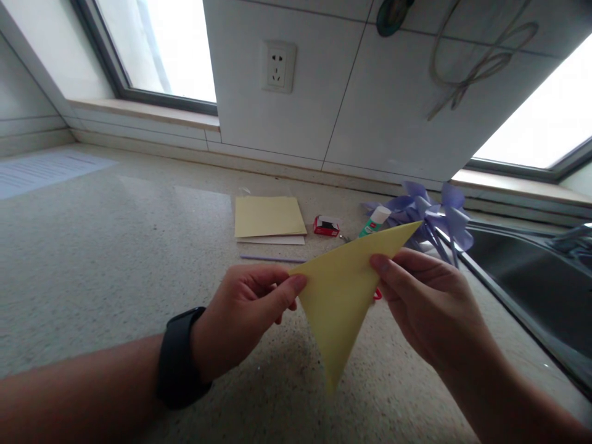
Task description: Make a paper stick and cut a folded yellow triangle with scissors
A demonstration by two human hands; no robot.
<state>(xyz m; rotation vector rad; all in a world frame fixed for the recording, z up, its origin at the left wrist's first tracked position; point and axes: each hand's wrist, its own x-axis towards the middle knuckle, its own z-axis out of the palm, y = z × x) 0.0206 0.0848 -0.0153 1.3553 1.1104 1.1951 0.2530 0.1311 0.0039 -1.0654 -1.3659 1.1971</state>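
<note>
Between my two hands a yellow sheet of paper (345, 290), folded into a triangle, is held above the counter, one point hanging down. My left hand (252, 308), with a dark watch on the wrist, pinches its left corner between thumb and fingers. My right hand (425, 302) grips the right edge, its thumb flat on the near face. Just beyond the paper lie a thin purple stick (272, 258), a small red and black box (326, 226) and a glue stick (377, 221) with a white cap. A bit of a red item (378, 294) shows behind the paper; its kind is hidden.
A stack of yellow paper (269, 217) lies on the speckled counter (139, 265). Purple paper pinwheels (435, 209) rest beside the sink (531, 271) at the right. A printed sheet (50, 169) is at far left. The tiled wall behind has a socket (277, 66).
</note>
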